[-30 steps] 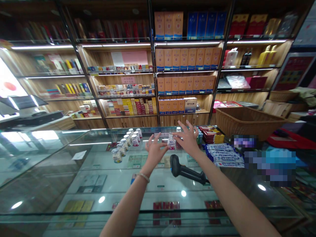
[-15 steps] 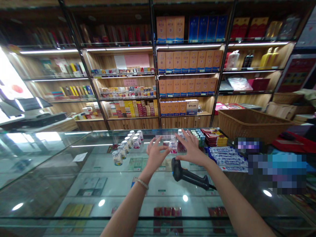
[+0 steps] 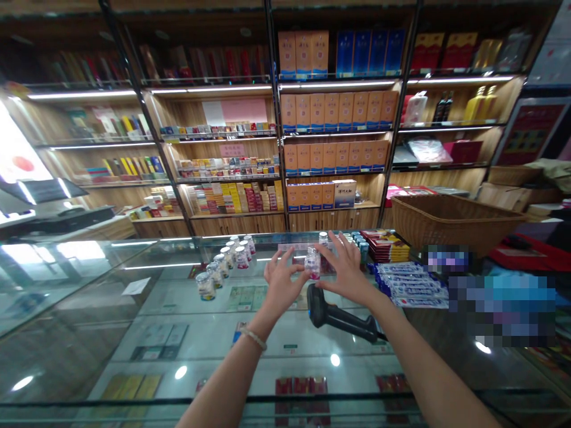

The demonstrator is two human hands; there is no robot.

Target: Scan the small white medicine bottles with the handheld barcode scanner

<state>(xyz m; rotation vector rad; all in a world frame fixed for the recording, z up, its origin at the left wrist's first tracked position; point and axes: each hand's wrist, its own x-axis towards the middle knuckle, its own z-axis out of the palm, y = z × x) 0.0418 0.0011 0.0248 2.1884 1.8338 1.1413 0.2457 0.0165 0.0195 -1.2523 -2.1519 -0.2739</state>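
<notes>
A small clear jar [image 3: 313, 262] with pink at its base and a pale lid stands between my hands on the glass counter. My left hand [image 3: 285, 279] is beside it, fingers spread, with thumb and index tips at its left side; whether they touch it I cannot tell. My right hand [image 3: 348, 270] is open on the jar's other side, fingers raised and apart, thumb low near the scanner. A black handheld barcode scanner [image 3: 341, 318] lies just in front of the jar, under my right hand. Another white-lidded jar [image 3: 323, 238] is partly hidden behind my right fingers.
Two rows of similar small jars [image 3: 222, 264] stand to the left. On the right are blue-and-white packets [image 3: 413, 282], stacked red-and-yellow packs [image 3: 386, 246] and a wicker basket [image 3: 455, 217]. Shelves of boxed goods [image 3: 336, 113] line the back wall.
The view has shifted slightly. Both hands stay around the jar with fingers spread, almost unmoved. The jar and scanner keep their places on the counter.
</notes>
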